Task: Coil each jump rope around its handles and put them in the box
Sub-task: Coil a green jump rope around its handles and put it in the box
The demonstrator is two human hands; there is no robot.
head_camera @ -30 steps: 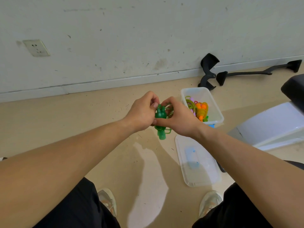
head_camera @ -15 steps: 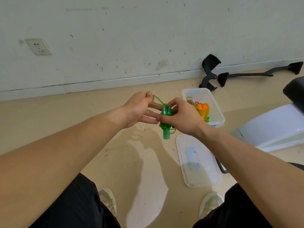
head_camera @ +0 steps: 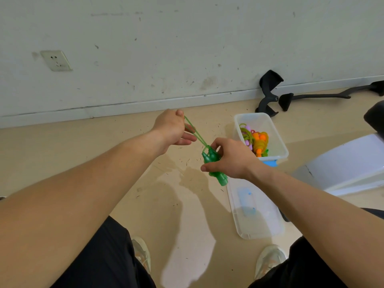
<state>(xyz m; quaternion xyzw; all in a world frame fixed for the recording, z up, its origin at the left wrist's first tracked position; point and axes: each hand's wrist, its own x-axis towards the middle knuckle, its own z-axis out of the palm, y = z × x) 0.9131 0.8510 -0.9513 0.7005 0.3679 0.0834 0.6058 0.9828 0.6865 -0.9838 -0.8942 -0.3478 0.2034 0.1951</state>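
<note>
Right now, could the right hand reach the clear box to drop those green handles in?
Probably yes. The right hand grips the green handles just beside the box, whose top is open, its lid lying on the floor. Only the green cord, stretched to the left hand, ties it back.

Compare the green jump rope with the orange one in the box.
The green jump rope is held above the floor, right hand gripping its handles; the orange jump rope lies in the box. The green cord stretches taut to the left hand; the orange one's is bundled. Both are bright-coloured ropes with handles.
</note>
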